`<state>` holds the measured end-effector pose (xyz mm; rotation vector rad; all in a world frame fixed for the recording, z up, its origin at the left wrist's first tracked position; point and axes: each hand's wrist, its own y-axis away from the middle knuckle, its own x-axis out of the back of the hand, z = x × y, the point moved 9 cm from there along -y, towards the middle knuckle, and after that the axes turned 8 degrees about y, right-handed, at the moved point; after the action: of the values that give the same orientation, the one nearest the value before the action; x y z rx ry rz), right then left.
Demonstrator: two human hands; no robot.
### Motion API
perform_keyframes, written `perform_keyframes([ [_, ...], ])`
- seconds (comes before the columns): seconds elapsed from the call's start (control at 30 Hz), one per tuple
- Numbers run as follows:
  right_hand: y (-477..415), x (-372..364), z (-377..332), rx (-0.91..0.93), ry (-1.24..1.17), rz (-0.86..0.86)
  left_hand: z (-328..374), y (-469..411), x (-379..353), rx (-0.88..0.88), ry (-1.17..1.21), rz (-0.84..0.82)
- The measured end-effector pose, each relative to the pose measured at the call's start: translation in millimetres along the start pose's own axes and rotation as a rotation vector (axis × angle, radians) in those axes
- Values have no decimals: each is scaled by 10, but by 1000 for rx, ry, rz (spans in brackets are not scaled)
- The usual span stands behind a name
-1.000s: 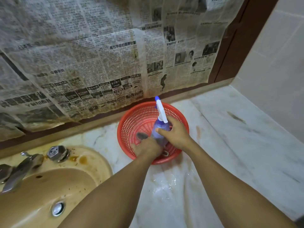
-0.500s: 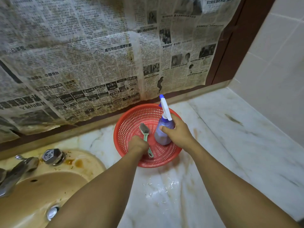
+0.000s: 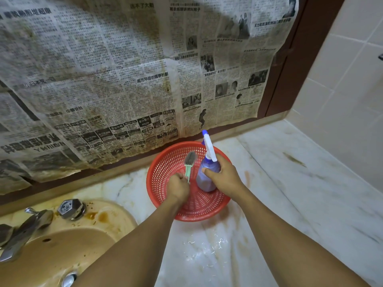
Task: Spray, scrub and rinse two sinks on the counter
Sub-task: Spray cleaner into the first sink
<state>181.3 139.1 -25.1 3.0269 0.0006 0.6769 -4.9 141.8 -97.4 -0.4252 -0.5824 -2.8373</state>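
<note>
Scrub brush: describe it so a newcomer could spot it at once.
On the marble counter, right of the tan sink, sits a red mesh basket. The brush is over its left side, gripped by the left hand. Unlike the purple spray bottle beside it, it has a slim green handle and dark bristles.

a worn washroom: a stained beige sink [image 3: 68, 245] with a chrome tap [image 3: 24, 228] is set into a marble surface [image 3: 290, 193], with tiled wall [image 3: 352, 90] on the right and old newspaper [image 3: 124, 79] covering the back.
</note>
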Motion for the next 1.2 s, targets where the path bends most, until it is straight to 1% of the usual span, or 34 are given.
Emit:
perform_keyframes([
  [0.13, 39, 27, -25, -8, -15, 33, 143, 103, 82, -73, 76, -10],
  [0.33, 201, 120, -153, 2, -56, 91, 374, 269, 307, -191, 71, -9],
  [0.5, 478, 267, -542, 70, -117, 171, 581, 663, 585, -354, 15, 5],
  [0.63, 885, 294, -842, 93, -155, 158, 571, 1176, 875, -465, -55, -38],
  [0.73, 1318, 225, -981, 72, -148, 149, 426, 1613, 1138, -545, -173, -47],
  [0.87, 1989, 1, -921, -4, -133, 147, -5, 2160, 1416, -564, -323, -89],
  [1.07, 2791, -523, -448, -148, -91, 136, -834, 2640, 1490, -508, -593, -184],
  [1.2, 3038, -679, -233, -178, -88, 133, -1133, 2724, 1412, -494, -640, -188],
])
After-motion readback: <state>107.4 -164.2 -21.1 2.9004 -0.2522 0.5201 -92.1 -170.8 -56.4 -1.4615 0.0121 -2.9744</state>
